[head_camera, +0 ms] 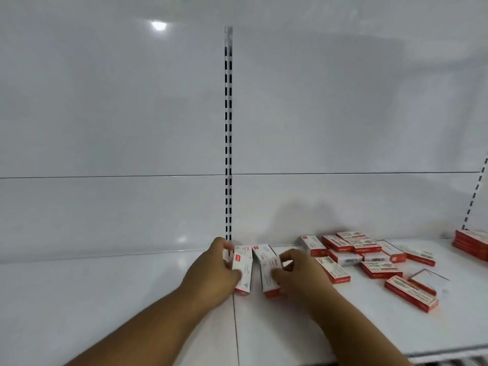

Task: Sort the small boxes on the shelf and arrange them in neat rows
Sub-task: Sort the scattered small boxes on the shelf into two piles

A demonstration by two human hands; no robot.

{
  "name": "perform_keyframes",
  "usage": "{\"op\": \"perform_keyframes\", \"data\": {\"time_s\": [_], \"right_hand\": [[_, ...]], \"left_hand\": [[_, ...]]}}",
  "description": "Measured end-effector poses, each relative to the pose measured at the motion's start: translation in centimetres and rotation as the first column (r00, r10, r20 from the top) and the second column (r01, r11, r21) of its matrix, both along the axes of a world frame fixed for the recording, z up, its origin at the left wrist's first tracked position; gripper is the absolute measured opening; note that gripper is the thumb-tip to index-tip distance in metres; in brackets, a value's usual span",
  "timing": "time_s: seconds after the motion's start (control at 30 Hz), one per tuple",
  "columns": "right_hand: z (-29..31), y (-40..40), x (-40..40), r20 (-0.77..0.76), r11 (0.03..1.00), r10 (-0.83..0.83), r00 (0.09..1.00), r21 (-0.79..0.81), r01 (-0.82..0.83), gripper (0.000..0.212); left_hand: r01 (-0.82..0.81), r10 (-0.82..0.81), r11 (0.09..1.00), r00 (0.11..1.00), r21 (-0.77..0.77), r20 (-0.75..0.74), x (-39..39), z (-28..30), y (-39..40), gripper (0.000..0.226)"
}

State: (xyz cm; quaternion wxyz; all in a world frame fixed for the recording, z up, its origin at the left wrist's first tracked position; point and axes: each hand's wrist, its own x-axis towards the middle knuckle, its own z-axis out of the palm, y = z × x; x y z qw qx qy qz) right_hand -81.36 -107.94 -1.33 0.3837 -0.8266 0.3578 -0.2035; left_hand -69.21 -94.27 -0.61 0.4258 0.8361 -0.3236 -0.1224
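The left hand (211,268) holds one box (242,273). The right hand (298,270) holds another (269,278). Two rows begin; the messy pile (369,257) on the right waits.

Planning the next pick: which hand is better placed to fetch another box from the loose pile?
Right. The right hand lies next to the scattered red-and-white cardboard boxes; the left hand grips a box by the slotted metal upright, farther away.

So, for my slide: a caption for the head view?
Both hands line up small boxes beside a scattered pile.
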Motion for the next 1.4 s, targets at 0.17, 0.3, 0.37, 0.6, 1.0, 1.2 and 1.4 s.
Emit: {"op": "perform_keyframes", "data": {"time_s": [0.17, 0.3, 0.37, 0.6, 1.0, 1.2, 1.4], "right_hand": [[-0.2, 0.0, -0.3, -0.169, 0.98, -0.049, 0.984, -0.2, 0.014, 0.038], [-0.9, 0.0, -0.4, -0.08, 0.971, -0.122, 0.989, -0.218, 0.102, 0.038], [-1.1, -0.1, -0.3, -0.052, 0.962, -0.131, 0.99, -0.246, 0.115, 0.03], [-1.3, -0.2, -0.9, 0.072, 0.893, -0.209, 0.975, -0.392, 0.22, 0.014], [1.7, -9.0, -6.9, -0.037, 0.971, -0.104, 0.994, -0.222, 0.093, 0.01], [4.9, -16.2, -9.7, 0.299, 0.98, 0.127, 0.946, 0.107, -0.166, 0.032], [3.8, -23.7, -9.4, -0.161, 0.877, 0.163, 0.973, -0.428, -0.218, 0.022]], "left_hand": [[0.012, -0.069, 0.979, 0.959, 0.204, 0.275, 0.1, -0.4, -0.9, 0.031], [-0.021, -0.021, 0.99, 0.954, 0.136, 0.3, 0.6, -1.0, -1.0, 0.031], [-0.015, -0.021, 0.994, 0.947, 0.112, 0.319, 0.8, -1.1, -1.1, 0.029], [0.206, -0.243, 0.97, 0.854, 0.13, 0.46, -1.8, -0.9, -1.0, 0.015], [0.192, -0.257, 0.963, 0.867, 0.19, 0.426, -8.3, 2.6, -12.1, 0.04], [0.107, -0.109, 0.978, 0.994, -0.178, 0.004, -10.0, 2.9, -18.3, 0.006], [-0.375, -0.151, 0.739, 0.718, -0.56, -0.679, -11.6, 2.8, -22.4, 0.014]]}}
